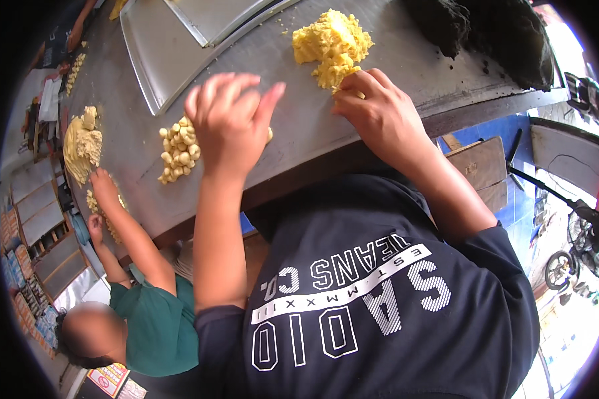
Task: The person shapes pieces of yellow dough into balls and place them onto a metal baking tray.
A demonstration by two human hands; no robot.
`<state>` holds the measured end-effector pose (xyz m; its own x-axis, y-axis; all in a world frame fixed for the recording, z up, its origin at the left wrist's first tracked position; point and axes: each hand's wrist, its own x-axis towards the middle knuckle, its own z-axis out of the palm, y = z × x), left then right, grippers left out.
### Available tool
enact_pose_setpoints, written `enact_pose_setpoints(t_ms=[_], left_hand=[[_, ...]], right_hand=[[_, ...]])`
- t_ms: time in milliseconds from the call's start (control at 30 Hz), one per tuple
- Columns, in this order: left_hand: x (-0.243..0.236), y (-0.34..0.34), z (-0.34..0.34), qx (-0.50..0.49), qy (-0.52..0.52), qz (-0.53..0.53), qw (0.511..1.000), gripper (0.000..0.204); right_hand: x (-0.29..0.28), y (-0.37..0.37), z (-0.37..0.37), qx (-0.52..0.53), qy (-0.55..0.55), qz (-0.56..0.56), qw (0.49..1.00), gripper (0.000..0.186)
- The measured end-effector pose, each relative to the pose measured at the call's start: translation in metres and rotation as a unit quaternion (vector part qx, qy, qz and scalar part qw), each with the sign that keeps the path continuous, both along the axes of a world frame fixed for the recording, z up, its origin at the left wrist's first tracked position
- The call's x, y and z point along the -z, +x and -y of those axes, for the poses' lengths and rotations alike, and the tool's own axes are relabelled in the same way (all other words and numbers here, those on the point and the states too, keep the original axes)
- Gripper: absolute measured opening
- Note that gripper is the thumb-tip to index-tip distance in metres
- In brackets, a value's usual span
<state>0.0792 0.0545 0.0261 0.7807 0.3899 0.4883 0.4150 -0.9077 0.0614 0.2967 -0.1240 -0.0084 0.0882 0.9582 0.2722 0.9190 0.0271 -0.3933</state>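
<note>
A crumbly mound of yellow dough (331, 45) lies on the metal table (266, 53) at the far side. At the mound's near edge, my right hand (383, 110) is closed, with its thumb and fingertips pinching a bit of dough. My left hand (227, 123) is raised over the table, its fingers apart and slightly blurred, and I see nothing held in it. Just left of that hand sits a cluster of small, pale yellow dough balls (178, 151). Another dough ball (269, 135) shows in part to the right of my left wrist.
Flat metal trays (154, 50) lie at the far left. A dark, bulky cloth-like thing (512, 46) rests at the far right. On the left, a co-worker in a green shirt (163, 326) reaches toward dough pieces beside another dough mound (83, 143).
</note>
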Motion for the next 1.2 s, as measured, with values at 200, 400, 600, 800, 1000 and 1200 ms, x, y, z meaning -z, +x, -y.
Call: enact_pose_setpoints(t_ms=[200,400,600,800,1000,1200], left_hand=[[0.053,0.048,-0.01,0.014,0.038,0.126,0.991,0.03],[0.062,0.027,-0.017,0.079,0.074,0.187,0.976,0.028],[0.044,0.025,-0.011,0.017,-0.313,0.256,0.914,0.019],[0.036,-0.066,0.035,-0.145,-0.027,0.015,0.989,0.02],[0.05,-0.061,0.059,-0.173,-0.207,0.09,0.959,0.015],[0.053,-0.058,0.058,-0.093,-0.591,0.369,0.711,0.022]], right_hand=[[-0.008,0.003,-0.005,0.063,0.023,-0.061,0.996,0.015],[0.003,0.005,-0.008,0.014,0.063,0.022,0.998,0.019],[-0.003,0.0,-0.023,-0.006,0.033,0.055,0.998,0.018],[-0.01,0.007,0.01,0.025,0.018,-0.067,0.997,0.038],[-0.022,-0.016,0.001,-0.03,0.008,-0.183,0.983,0.038],[-0.014,-0.006,-0.001,-0.054,-0.011,-0.101,0.993,0.036]])
